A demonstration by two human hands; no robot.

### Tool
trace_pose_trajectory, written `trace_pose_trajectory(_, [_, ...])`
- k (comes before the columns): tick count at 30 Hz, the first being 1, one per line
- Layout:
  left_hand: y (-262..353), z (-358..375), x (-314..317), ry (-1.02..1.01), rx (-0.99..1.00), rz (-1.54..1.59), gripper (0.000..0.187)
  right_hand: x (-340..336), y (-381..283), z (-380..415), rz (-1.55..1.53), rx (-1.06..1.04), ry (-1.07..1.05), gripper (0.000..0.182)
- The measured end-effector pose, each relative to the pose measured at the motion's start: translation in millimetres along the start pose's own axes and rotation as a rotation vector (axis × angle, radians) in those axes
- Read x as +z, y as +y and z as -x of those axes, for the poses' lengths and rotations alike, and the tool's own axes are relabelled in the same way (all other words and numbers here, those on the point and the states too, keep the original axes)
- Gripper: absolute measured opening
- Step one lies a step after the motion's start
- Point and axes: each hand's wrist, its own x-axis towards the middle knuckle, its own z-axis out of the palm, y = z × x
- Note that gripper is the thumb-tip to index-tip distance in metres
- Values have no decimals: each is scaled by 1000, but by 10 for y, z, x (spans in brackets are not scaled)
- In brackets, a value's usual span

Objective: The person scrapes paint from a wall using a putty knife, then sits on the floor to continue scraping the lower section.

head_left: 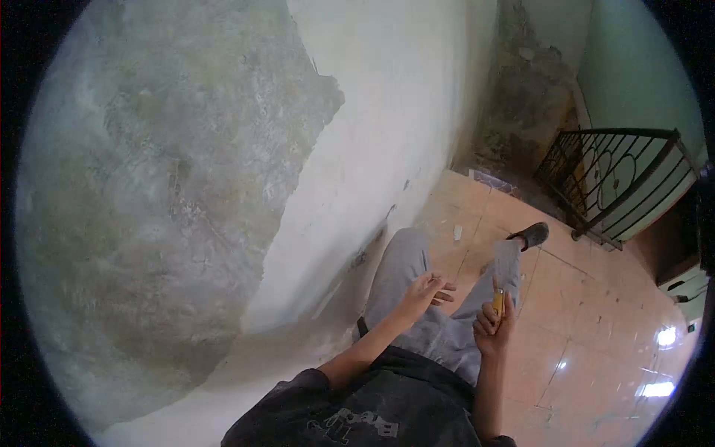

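- Handle [499,300], yellow, clamped in the curled fingers of the right hand [491,324], upright over the lap; the tool's working end blurs into the trousers behind it.
- Left hand [428,292], nearer the wall, has its fingers loosely bent and apart, with nothing seen in them.
- Both hands are over the grey trousers [402,261], clear of the wall, so the tool touches no surface there.
- Beside the person, a broad grey patch [186,186] of wall lies without white coating, mottled and rough; by its look, this part is well advanced.
- White coating [365,141] covers the stretch to the right of a ragged edge and also shows below the patch; that much is left as it is, with some dark marks low down.
- A pale scrap [457,232] lies on the tiled floor [588,320], near the dark shoe [533,235].
- Farther off, a metal railing [625,175] stands by a dark, worn wall section [521,97]; whether that section has been worked, I cannot tell.
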Motion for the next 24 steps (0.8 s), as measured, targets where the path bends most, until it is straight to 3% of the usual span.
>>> trace_pose_trajectory(4, [-6, 22, 108, -27, -16, 7, 44, 11, 35, 63, 79, 15, -70, 31])
trace_pose_trajectory(5, [-14, 31, 110, -27, -2, 10, 44, -12, 76, 115, 83, 8, 26, 44])
trace_pose_trajectory(16, [-68, 251, -12, -21, -20, 105, 51, -193, 192, 259, 90, 136, -150, 32])
trace_pose_trajectory(18, [-5, 231, -29, -7, -21, 114, 51, -239, 156, 127, 67, 226, -161, 44])
trace_pose_trajectory(22, [60, 192, -29, 3, -30, 132, 52, -92, 187, -99, 228, 307, -209, 33])
trace_pose_trajectory(23, [-19, 156, -52, 8, -33, 135, 52, -173, 232, -178, 138, 398, -199, 32])
trace_pose_trajectory(24, [-85, 131, -57, 4, 85, 17, 52, -150, 266, -209, 136, 405, -191, 32])
